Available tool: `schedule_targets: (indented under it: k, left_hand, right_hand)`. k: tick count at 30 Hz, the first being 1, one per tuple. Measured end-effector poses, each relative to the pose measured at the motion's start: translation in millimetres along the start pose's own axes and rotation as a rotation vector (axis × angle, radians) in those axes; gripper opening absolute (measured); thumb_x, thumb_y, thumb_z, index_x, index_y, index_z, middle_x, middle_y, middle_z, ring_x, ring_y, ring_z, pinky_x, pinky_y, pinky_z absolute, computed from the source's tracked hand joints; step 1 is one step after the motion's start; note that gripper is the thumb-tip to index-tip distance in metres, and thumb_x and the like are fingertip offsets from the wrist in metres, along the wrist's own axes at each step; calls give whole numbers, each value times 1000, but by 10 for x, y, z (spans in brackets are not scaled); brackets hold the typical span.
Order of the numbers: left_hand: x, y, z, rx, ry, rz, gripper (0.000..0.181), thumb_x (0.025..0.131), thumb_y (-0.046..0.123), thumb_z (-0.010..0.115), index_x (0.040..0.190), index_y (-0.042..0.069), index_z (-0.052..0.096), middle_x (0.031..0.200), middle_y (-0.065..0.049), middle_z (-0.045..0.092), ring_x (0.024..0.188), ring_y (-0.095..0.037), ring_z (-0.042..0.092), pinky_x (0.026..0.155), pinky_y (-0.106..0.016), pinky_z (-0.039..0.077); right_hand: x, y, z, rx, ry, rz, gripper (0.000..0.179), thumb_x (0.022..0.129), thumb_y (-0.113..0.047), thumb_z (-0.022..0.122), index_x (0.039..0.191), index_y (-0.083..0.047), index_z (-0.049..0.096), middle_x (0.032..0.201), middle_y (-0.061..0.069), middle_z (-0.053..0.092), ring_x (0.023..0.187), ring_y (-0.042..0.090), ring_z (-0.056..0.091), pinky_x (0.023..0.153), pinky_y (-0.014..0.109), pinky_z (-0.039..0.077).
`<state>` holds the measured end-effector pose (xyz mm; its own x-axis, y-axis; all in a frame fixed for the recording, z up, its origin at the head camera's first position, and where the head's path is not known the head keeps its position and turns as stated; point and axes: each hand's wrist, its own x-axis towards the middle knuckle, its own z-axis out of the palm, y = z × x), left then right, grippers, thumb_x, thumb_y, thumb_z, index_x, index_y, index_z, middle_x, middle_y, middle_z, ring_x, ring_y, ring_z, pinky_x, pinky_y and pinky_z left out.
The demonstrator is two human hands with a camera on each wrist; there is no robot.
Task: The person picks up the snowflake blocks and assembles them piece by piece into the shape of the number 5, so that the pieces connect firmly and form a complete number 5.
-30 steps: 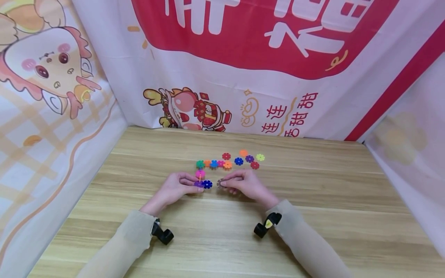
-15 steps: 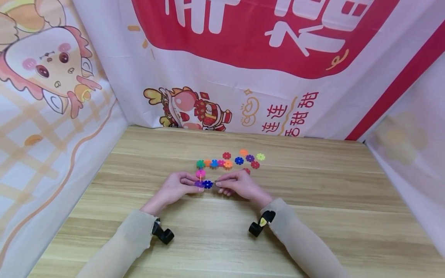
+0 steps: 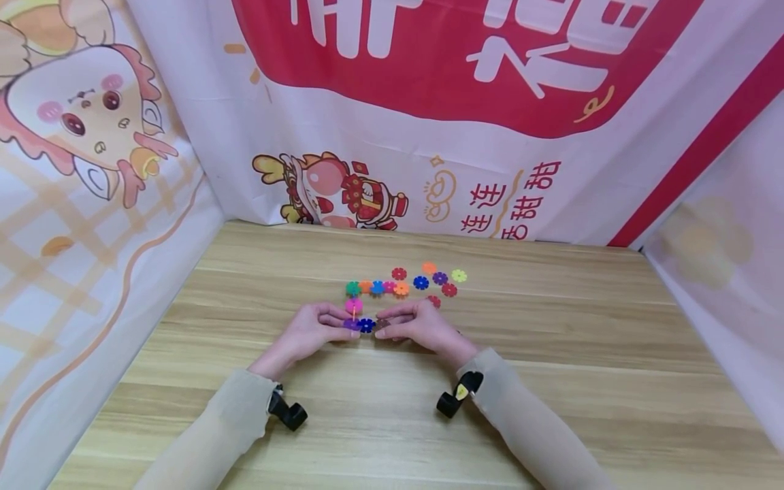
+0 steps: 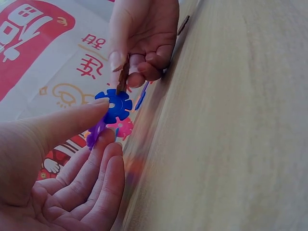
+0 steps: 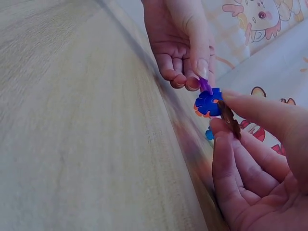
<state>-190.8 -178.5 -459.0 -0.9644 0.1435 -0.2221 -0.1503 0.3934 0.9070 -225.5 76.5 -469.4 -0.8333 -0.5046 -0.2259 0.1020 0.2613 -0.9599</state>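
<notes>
My left hand [image 3: 314, 331] pinches a purple notched snowflake disc [image 4: 96, 134] between thumb and fingers. Slotted to that disc at an angle is a dark blue one [image 4: 115, 107]. From the right, my right hand [image 3: 422, 328] pinches a brown disc [image 5: 228, 119], turned edge-on to the blue disc, its edge right at the blue rim. The purple disc belongs to a chain: a pink disc [image 3: 354, 306] stands beyond it, then a green disc [image 3: 353, 288] at the corner. From there a row of orange, blue and pink discs runs right to an orange disc [image 3: 401, 290].
Loose discs lie to the right of the row, among them a red disc [image 3: 399, 273], a blue disc [image 3: 420, 282] and a yellow disc [image 3: 459, 275]. Another red disc [image 3: 434, 301] lies just behind my right hand. Printed cloth [image 3: 343, 122] walls in the wooden table [image 3: 551, 327].
My right hand has moved left and brought the brown disc up to the blue disc. This uncovers a red disc behind the hand. My left hand stays in place.
</notes>
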Motion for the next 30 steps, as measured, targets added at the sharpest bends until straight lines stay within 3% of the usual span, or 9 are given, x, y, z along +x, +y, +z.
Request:
schedule_targets:
  k: [11, 22, 30]
  left_hand:
    - [-11, 2, -9, -19, 0, -13, 47, 79, 24, 90, 114, 1, 69, 101, -7, 72, 92, -22, 67, 85, -38, 54]
    - [-24, -3, -18, -11, 9, 2, 46, 79, 24, 90, 114, 1, 69, 100, -7, 73, 93, -22, 67, 85, -37, 53]
    - [-24, -17, -1, 4, 18, -1, 48, 80, 27, 90, 116, 2, 69, 104, -6, 72, 96, -22, 67, 89, -40, 54]
  right_hand:
    - [-15, 1, 31, -39, 12, -19, 43, 84, -21, 86, 123, -8, 72, 101, 6, 76, 92, 21, 72, 84, 34, 56]
    - [-10, 26, 28, -69, 31, -51, 36, 84, -26, 87, 116, -14, 77, 100, 2, 77, 85, 23, 73, 70, 34, 59]
    - [-23, 8, 50, -99, 28, -64, 35, 84, -26, 87, 115, -14, 78, 97, 1, 77, 82, 23, 73, 67, 33, 59]
